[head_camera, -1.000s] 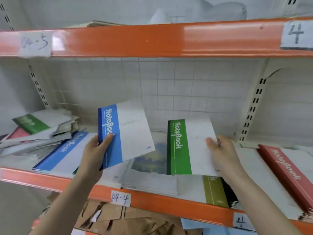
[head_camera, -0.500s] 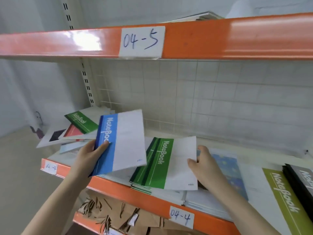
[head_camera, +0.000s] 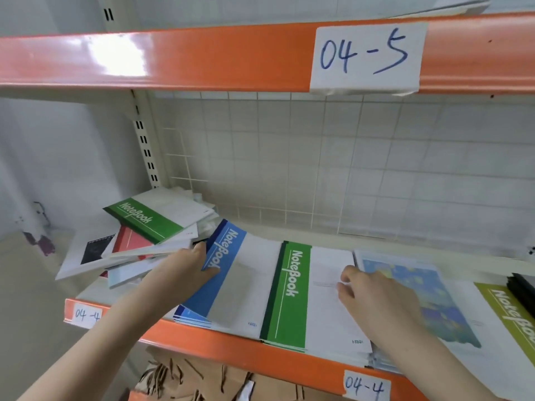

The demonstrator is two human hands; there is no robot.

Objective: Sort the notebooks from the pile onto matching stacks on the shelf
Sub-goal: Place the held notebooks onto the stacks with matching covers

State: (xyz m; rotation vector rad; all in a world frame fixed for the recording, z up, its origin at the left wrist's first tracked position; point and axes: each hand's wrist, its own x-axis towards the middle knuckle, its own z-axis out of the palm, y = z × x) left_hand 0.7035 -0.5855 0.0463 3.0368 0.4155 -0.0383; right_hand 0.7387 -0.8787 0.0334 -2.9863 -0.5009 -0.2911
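- Head view: left hand [head_camera: 185, 267] is gripping the blue notebook [head_camera: 231, 276], lying on its stack on the shelf [head_camera: 231, 347].
- Right hand [head_camera: 373, 299] is resting loosely curled on the green notebook [head_camera: 307, 293], beside it.

A stockroom or shop storage area is suggested by orange shelf beams [head_camera: 173, 59] above the hands, hand-numbered labels [head_camera: 367, 57], and stacked notebooks [head_camera: 292, 290].
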